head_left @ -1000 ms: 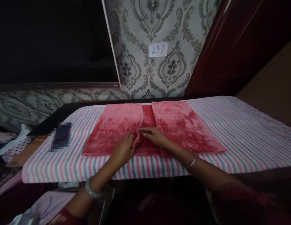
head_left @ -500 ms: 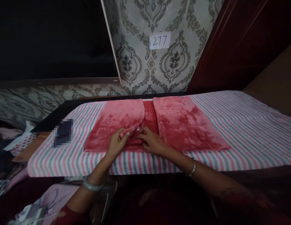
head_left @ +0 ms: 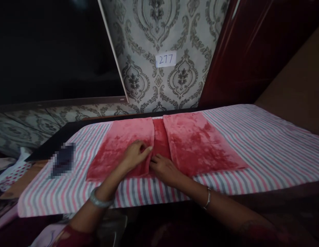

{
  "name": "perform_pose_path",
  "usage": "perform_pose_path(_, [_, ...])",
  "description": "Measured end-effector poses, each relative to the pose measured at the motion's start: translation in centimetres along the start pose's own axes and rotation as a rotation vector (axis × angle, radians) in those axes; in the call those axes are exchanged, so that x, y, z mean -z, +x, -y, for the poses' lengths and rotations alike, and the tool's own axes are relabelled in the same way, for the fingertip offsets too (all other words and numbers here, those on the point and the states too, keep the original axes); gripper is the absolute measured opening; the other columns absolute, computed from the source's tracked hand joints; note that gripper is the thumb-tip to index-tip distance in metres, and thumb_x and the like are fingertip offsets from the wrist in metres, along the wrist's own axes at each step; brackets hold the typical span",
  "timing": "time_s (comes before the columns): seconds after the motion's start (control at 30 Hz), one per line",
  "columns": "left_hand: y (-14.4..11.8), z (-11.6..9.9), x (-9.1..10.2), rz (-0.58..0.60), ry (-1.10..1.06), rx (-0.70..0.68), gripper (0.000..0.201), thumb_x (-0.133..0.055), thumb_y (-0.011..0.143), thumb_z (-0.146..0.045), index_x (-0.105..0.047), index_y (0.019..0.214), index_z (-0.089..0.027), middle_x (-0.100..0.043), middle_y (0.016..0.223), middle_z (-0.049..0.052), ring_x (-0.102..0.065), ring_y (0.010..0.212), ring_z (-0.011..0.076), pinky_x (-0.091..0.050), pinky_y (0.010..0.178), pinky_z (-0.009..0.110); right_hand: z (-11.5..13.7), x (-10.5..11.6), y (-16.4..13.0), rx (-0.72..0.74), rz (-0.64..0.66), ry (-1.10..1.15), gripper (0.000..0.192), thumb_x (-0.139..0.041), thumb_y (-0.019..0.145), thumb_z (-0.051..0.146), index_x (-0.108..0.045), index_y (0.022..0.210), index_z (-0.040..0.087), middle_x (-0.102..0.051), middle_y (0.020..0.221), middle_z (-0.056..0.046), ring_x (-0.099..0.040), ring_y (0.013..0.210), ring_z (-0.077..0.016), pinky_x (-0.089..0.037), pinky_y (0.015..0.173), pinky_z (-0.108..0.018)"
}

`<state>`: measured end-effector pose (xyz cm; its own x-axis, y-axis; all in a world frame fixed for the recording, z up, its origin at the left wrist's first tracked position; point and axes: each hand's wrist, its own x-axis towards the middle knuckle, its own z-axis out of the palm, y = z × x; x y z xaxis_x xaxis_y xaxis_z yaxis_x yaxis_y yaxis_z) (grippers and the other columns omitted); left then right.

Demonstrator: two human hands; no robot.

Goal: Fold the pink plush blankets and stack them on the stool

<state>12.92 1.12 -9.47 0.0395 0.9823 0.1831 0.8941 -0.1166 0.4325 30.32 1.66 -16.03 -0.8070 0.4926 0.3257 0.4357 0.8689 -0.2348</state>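
Observation:
A red and pink plush cloth (head_left: 190,140) lies on the striped sheet, its two sides folded inward. A narrow strip of the darker red layer beneath (head_left: 161,137) shows between the folds. My left hand (head_left: 136,156) rests on the left fold (head_left: 131,130), fingers curled and thumb reaching to the inner edge; it seems to pinch the fabric there. Just to its right, my right hand (head_left: 164,168) has its fingertips pinched at the same edge, near the front. Their grip on the fabric is partly hidden.
The pink, grey and white striped sheet (head_left: 264,144) covers the table. A pixelated dark object (head_left: 63,161) lies at the left. A large dark screen (head_left: 54,51) and a paper marked 277 (head_left: 166,59) are at the back, beside a dark red panel (head_left: 234,58).
The left fold's lifted, curled front corner now lies down flatter, with its inner edge straighter. My left hand has shifted onto the fold near the edge. The camera view has tilted up slightly.

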Motion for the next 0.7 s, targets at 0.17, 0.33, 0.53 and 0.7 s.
perform_pose_path(0.17, [7.6,-1.4,-2.3,0.048,0.132,0.206,0.022,-0.075,0.071,-0.037,-0.068,0.074,-0.017,-0.073,0.093,0.017,-0.068,0.098,0.0331,-0.046,0.081,0.036,0.2,-0.3,0.0,-0.014,0.001,0.007,0.026,-0.050,0.098,0.007,-0.069,0.109,0.018,-0.067,0.107,-0.008,-0.054,0.096,-0.0215,-0.047,0.079,-0.033])
perform_pose_path(0.33, [9.6,0.6,-3.3,-0.007,0.027,0.225,0.018,-0.062,0.076,-0.023,-0.061,0.058,-0.020,-0.069,0.070,0.010,-0.068,0.085,0.0249,-0.044,0.072,0.029,0.1,-0.2,-0.1,-0.030,-0.003,0.064,0.027,-0.048,0.097,0.006,-0.069,0.107,0.020,-0.067,0.109,-0.005,-0.055,0.094,-0.0204,-0.047,0.083,-0.032])
perform_pose_path(0.53, [8.9,3.1,-3.6,-0.077,-0.132,0.221,0.032,-0.058,0.081,-0.039,-0.052,0.055,-0.022,-0.054,0.055,0.000,-0.055,0.063,0.0175,-0.036,0.059,0.027,0.1,0.6,0.8,0.006,0.040,0.136,0.033,-0.051,0.091,0.002,-0.068,0.114,0.019,-0.067,0.118,-0.007,-0.059,0.104,-0.0203,-0.044,0.100,-0.034])
perform_pose_path(0.7, [9.5,3.3,-4.5,-0.080,-0.258,0.224,0.030,-0.069,0.066,-0.032,-0.046,0.049,-0.023,-0.044,0.049,-0.002,-0.050,0.061,0.0167,-0.031,0.057,0.026,0.1,1.2,1.1,0.024,0.096,0.107,0.031,-0.050,0.091,0.003,-0.070,0.110,0.016,-0.067,0.116,-0.011,-0.062,0.103,-0.0216,-0.046,0.100,-0.038])
